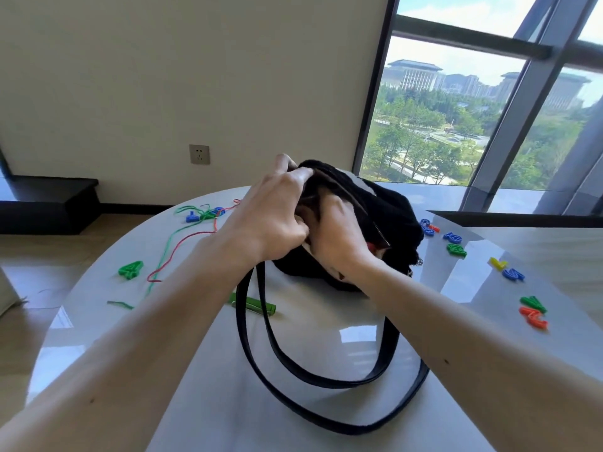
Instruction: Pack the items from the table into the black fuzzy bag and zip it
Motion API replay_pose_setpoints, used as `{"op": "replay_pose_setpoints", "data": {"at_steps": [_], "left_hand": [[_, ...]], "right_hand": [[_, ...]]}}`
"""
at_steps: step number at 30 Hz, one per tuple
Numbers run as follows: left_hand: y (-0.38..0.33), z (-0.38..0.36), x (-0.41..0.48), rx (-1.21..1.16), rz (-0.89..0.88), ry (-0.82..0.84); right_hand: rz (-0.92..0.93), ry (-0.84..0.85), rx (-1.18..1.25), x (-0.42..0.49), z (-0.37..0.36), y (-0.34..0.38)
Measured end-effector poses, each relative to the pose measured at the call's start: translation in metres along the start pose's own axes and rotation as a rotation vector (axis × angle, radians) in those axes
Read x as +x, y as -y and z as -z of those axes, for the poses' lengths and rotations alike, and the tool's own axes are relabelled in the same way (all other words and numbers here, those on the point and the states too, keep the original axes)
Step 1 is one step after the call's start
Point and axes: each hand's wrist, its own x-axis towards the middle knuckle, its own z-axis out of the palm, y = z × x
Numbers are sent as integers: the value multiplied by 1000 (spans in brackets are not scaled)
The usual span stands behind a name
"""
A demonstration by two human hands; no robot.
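Black fuzzy bag point(396, 220), frame centre: left hand point(277, 220) clutches its rim, right hand point(336, 238) digs inside (grasp hidden); tugging could sweep its black leather straps point(342, 429) against the flat green plastic piece point(256, 305).

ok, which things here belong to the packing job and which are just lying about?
Job: black fuzzy bag, green 4, coloured strings, green clip, plastic numbers at the right.
Not: wall socket, black ledge, window.

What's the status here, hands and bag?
Left hand grips rim of black fuzzy bag; right hand in its mouth, grasp unseen. Zip open. Green 4, strings, numbers unpacked on table.
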Motion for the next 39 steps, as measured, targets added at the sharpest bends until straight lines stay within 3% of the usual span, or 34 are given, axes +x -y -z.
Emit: {"op": "replay_pose_setpoints", "data": {"at_steps": [5, 9, 15, 22, 33, 39], "left_hand": [[12, 7, -6, -4, 11, 92], [21, 17, -9, 27, 42, 225], [13, 36, -12, -49, 82, 210], [17, 32, -23, -1, 135, 236], [26, 11, -26, 85, 84, 263], [31, 1, -29, 115, 115, 253]], "right_hand": [[2, 203, -133, -9, 25, 10], [152, 89, -438, -62, 47, 25], [156, 495, -424, -99, 18, 28], [261, 344, -542, -89, -29, 37], [352, 329, -588, -96, -20, 34], [224, 400, -408, -100, 17, 20]]}}
